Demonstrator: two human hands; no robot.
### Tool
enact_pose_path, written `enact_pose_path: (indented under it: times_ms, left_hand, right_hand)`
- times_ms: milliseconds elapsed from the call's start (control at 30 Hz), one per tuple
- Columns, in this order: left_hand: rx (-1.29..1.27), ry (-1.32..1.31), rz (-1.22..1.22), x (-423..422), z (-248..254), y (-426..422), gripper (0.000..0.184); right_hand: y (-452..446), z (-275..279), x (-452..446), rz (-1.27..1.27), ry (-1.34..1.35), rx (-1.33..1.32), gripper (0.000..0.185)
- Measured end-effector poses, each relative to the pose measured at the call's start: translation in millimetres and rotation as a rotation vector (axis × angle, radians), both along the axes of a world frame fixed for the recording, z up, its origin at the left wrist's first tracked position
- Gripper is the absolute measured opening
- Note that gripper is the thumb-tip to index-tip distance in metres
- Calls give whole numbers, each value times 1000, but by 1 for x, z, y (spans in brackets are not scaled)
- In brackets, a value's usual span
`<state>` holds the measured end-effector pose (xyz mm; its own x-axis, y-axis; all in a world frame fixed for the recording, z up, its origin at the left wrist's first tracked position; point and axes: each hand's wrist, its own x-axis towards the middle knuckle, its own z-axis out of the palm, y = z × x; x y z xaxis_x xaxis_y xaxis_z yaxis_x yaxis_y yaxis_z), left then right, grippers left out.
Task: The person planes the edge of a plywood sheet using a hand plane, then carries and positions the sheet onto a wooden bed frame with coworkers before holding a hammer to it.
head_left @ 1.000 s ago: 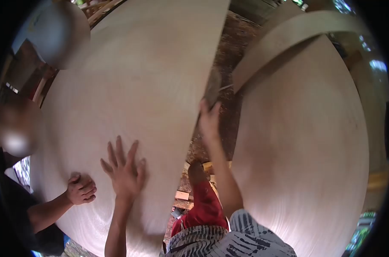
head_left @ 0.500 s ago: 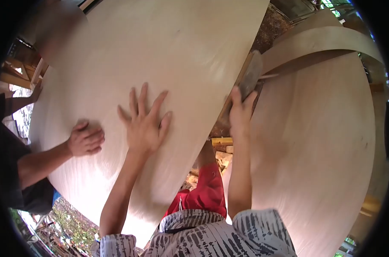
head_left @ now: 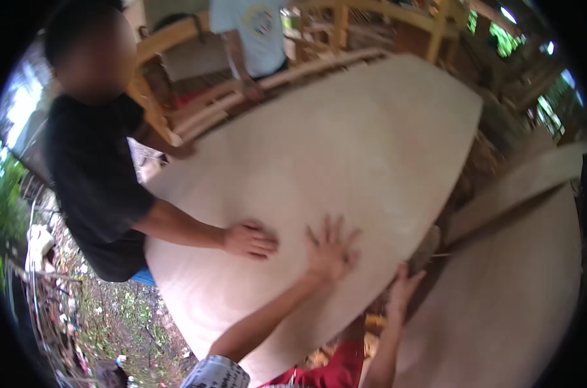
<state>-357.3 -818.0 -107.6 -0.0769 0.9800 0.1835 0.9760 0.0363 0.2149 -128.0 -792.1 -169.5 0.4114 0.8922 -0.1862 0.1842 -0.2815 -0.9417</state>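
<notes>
A large pale plywood panel with a curved edge lies in front of me. My left hand rests on its face with the fingers spread, holding nothing. At the panel's right edge is my right hand, its thumb and one finger in a V and its other fingers hidden. Just beyond it sits a grey, round-ended piece with wood along its side. My right hand appears closed round something low at this edge, but blur and the edge hide what. A co-worker's hand lies on the panel, left of mine.
A second pale panel stands to the right, with a curved wooden strip across its top. A co-worker in a dark shirt leans in from the left. Another person's light shirt shows behind a wooden frame.
My view has swung up and left, bringing the far wooden frame and another person into sight. The co-worker's blurred hand, raised earlier, now lies flat on the panel. My left hand stays spread.
</notes>
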Motion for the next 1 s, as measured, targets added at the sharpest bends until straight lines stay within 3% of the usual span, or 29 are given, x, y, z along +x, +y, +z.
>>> enact_pose_path:
  times_ms: [67, 167, 233, 367, 433, 467, 567, 600, 667, 833, 1000]
  left_hand:
    - [-21, -20, 5, -2, 10, -6, 62]
    - [10, -4, -3, -1, 15, -11, 63]
    - [16, -4, 2, 4, 10, -6, 62]
    - [30, -14, -14, 2, 9, -10, 60]
    - [15, -6, -17, 2, 14, -11, 60]
    - [-32, -12, -27, -1, 16, -10, 60]
    - [3, -22, -28, 1, 8, -10, 61]
    - [9, -37, -28, 4, 9, -11, 61]
    - [-51, -59, -23, 0, 20, -13, 61]
    - [-52, -17, -16, 0, 24, -10, 61]
    - [-33, 10, -9, 4, 12, -11, 59]
  right_hand:
    - [54, 4, 18, 33, 78, 87, 102]
    - [17, 81, -1, 156, 174, 37, 102]
    - [-6, 28, 4, 90, 93, 82, 103]
    - [-167, 42, -49, 153, 172, -112, 100]
    - [-229, 8, -74, 85, 363, -22, 100]
    - [-240, 0, -75, 156, 325, 26, 99]
    - [-212, 2, -70, 107, 398, 70, 98]
    - [-189, 4, -64, 48, 200, -5, 97]
    - [-122, -4, -45, 1, 125, 45, 96]
    - [47, 40, 11, 78, 141, 193, 101]
    - [10, 38, 9, 96, 108, 97, 101]
